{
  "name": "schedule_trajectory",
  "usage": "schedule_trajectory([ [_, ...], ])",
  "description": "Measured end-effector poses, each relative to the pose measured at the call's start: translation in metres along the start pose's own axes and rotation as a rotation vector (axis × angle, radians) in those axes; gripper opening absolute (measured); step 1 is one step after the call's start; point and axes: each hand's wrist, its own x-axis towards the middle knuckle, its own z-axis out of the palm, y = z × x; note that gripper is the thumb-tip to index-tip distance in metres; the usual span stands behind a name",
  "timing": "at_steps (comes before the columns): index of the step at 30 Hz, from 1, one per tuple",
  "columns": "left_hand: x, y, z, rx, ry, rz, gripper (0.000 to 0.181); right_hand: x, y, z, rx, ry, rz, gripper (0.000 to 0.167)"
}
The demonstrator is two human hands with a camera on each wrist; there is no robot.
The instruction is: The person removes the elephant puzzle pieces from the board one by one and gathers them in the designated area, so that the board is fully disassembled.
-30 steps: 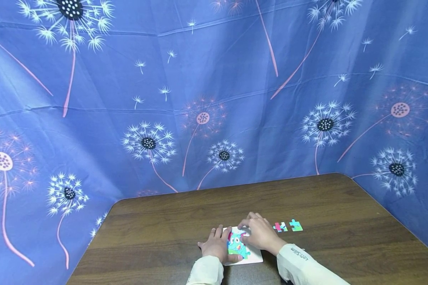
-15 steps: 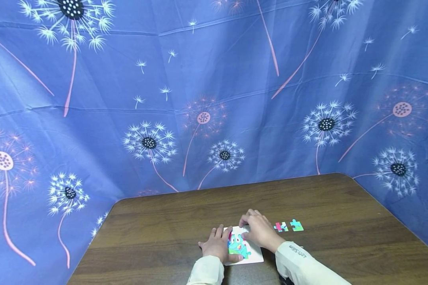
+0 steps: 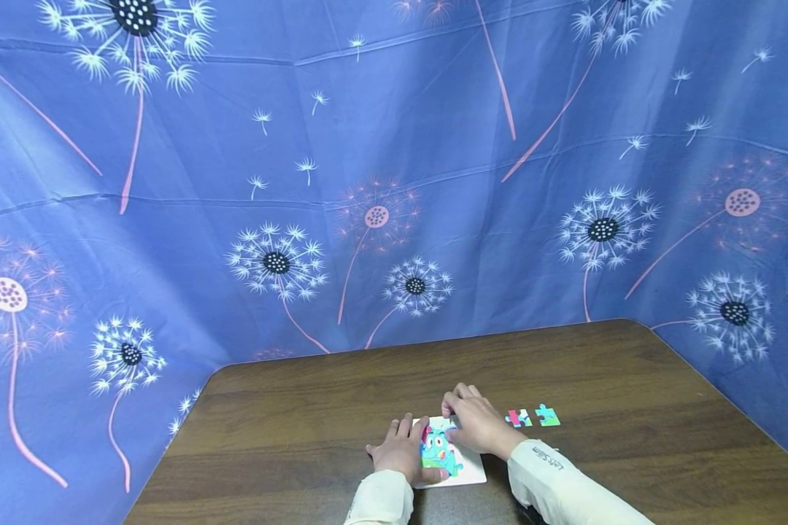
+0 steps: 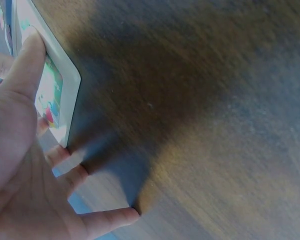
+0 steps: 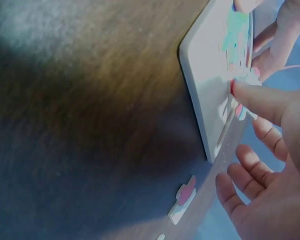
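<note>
Step in hand, as I read it: fitting a piece (image 5: 241, 112) into the tray (image 3: 474, 471), lower centre of frame.

Left to right: left hand (image 3: 397, 456) lies along the tray's left side, fingers spread. Thumb is on the tray's near part, outer fingertips down on the surface (image 3: 289, 437). Looks like bracing.

Tray: white, flat, shallow recess. Joined pieces (image 3: 438, 456) sit in its left part, showing a blue creature with big eyes, green below. Right part of the recess is bare white.

Right hand (image 3: 478, 426) is over the tray's far right. Right wrist view has thumb and forefinger pinching the piece at the tray's edge; other fingers loosely curled, clear of it. Can't tell if it's seated; the hand hides most of it.

Next move, my judgement: line up the tab, lower it flat, press, left hand holding the tray.

Right of the hand, loose on the surface: red-white piece (image 3: 519, 418), then blue-green piece (image 3: 548, 415). Near each other, not touching, outside the tray.
</note>
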Motion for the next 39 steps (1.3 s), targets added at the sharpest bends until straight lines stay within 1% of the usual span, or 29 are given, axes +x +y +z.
schedule_trajectory([
  [3,0.001,0.0,0.001,0.008,-0.005,-0.004,0.091,0.0,0.001,-0.001,0.007,0.001,-0.002,0.041],
  [7,0.002,0.0,0.001,0.006,-0.012,-0.011,0.091,0.001,0.002,-0.001,0.009,0.024,0.006,0.041],
  [13,0.003,-0.001,0.003,-0.021,-0.004,-0.015,0.091,-0.001,0.006,-0.002,-0.002,0.06,0.008,0.028],
  [16,0.002,-0.001,0.003,-0.013,0.009,-0.009,0.092,-0.002,0.008,-0.001,0.001,0.046,0.005,0.024],
  [20,0.002,-0.001,0.004,0.01,0.009,-0.006,0.092,-0.003,0.01,0.0,0.013,0.022,0.005,0.024],
  [26,0.003,-0.001,0.003,0.003,0.001,-0.014,0.091,-0.001,0.01,0.002,0.015,0.026,-0.004,0.024],
  [30,0.002,0.0,0.002,-0.003,-0.006,-0.014,0.092,-0.001,0.011,0.002,0.004,0.038,0.017,0.022],
  [35,0.001,0.0,0.002,-0.007,0.004,-0.007,0.091,0.0,0.014,0.004,-0.018,0.06,0.021,0.021],
  [39,0.002,-0.001,0.002,0.008,0.021,0.009,0.091,-0.001,0.016,0.004,-0.036,0.067,-0.004,0.02],
])
